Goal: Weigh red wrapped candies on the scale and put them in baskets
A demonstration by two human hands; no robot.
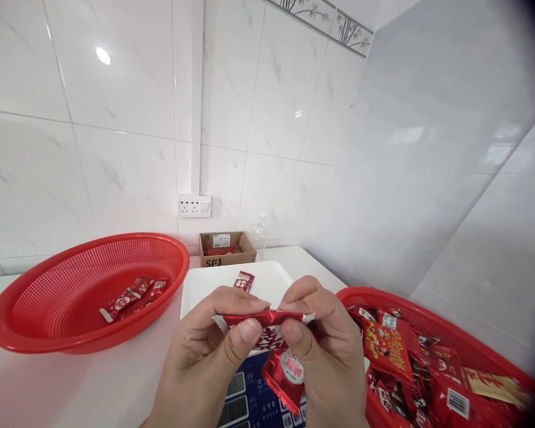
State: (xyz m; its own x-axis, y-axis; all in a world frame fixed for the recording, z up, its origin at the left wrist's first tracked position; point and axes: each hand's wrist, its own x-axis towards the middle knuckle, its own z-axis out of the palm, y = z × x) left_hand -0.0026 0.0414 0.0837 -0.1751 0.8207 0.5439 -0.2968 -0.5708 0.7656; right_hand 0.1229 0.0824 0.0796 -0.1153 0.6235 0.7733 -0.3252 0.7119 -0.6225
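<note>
Evidently, a red packet [271, 340] is being held up in front of the body, above the blue panel [256, 386] of a scale. Its left part is being pinched by the left hand [207, 351], its right part by the right hand [334, 348]; both hands are being held nearly closed, with thumbs pressed from the near side and fingertips from above. By this matched grip the packet is probably being steadied from both sides, and its pale crimped ends are being left jutting out past the fingers. A second packet [286, 380] with a round white label is being shown below the right thumb; whether it is being carried by that hand or joined to the first cannot be told.

Behind the hands, a single packet [244, 280] is being borne by the scale's white plate [200, 284], presumably set centrally so that nothing is being crowded. A few packets [131, 297] are being contained in the left basket [22, 309], while a thick heap [390, 351] is being held in by the right basket [410, 309]; both are likely being stood within easy reach of either arm. A cardboard box [236, 259] is being kept near the wall, beside a clear bottle [259, 229].
</note>
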